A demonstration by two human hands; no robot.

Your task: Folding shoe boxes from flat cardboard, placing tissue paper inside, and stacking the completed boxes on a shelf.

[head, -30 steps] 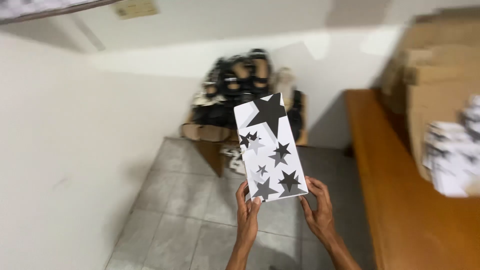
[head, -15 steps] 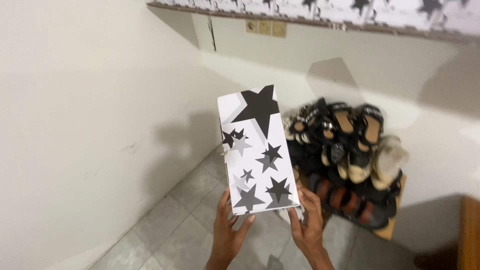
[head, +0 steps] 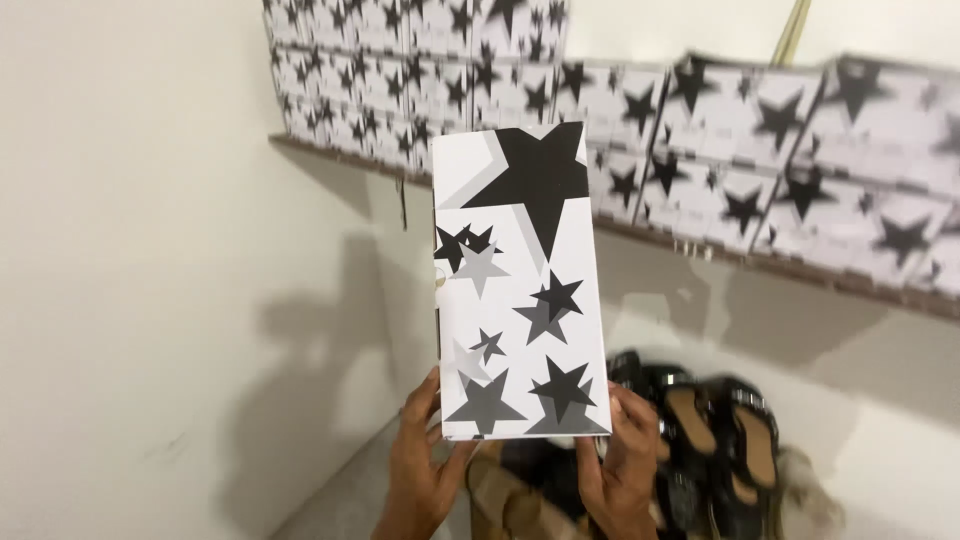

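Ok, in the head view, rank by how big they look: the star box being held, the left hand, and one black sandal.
1. Star box, though nearest the camera.
2. Left hand and black sandal look alike; unranked.

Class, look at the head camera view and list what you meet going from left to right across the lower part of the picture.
Bare wall → left hand → star-patterned box held upright → right hand → black sandals.

Left hand (head: 420, 472) bare, right hand (head: 622, 470) bare, forearms unsleeved, no rings seen
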